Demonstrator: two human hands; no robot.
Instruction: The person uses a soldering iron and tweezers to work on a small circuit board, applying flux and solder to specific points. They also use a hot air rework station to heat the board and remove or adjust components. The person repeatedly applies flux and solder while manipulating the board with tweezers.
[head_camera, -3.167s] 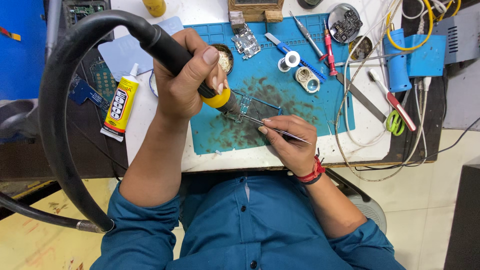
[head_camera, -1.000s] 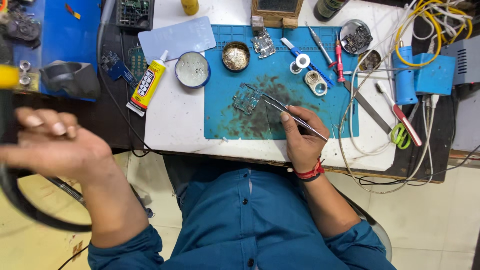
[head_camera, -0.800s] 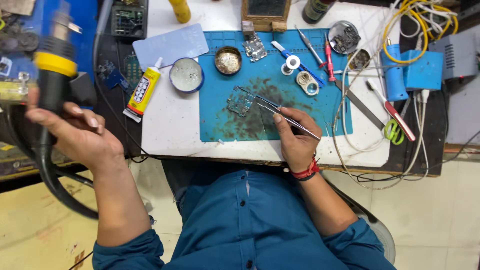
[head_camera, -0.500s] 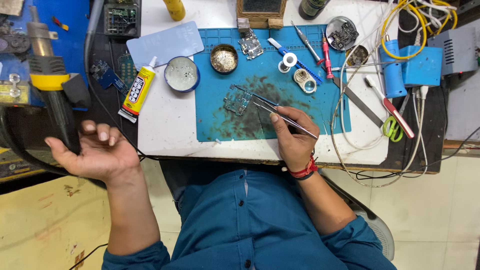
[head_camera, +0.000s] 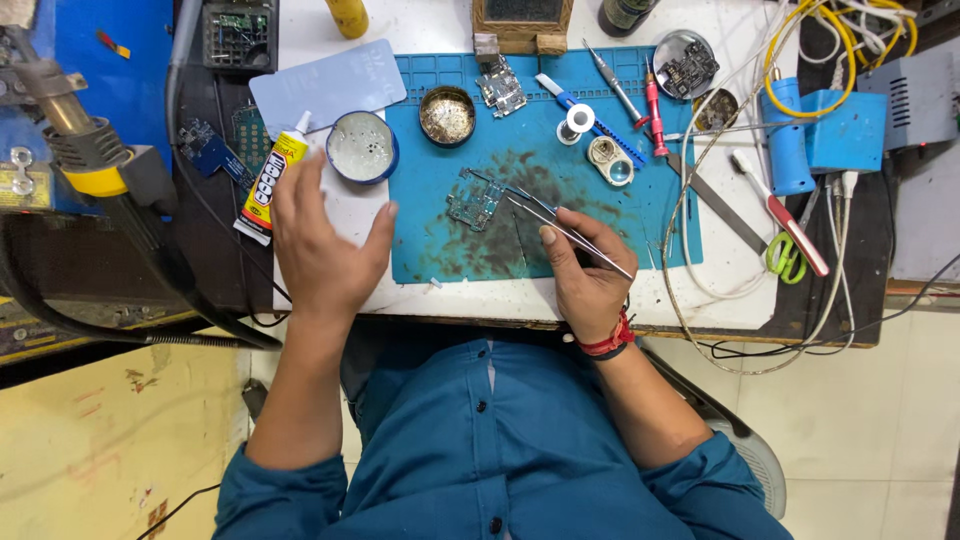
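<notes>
While both forearms reached up from the blue shirt at the bottom of the frame, the left hand (head_camera: 325, 250) hovered open at centre left, palm down and fingers spread loosely, holding nothing, over the white surface (head_camera: 330, 215) beside the blue mat (head_camera: 640, 215). Its fingertips lay near the glue tube (head_camera: 270, 180) and the round blue-rimmed tin (head_camera: 362, 147). Right of centre, the right hand (head_camera: 585, 275), with a red band at the wrist, was closed on a pair of thin tweezers (head_camera: 565, 230), the thumb pressing along them. Their tips pointed toward the upper left and met the small circuit board (head_camera: 475, 198), which lay flat at the middle of the mat amid dark smudges. Farther up sat a brass wool pot (head_camera: 447, 115) and a second small board (head_camera: 500, 90). At the upper left, the yellow-collared hot-air handle (head_camera: 85, 150) rested in its stand, well apart from both hands.
</notes>
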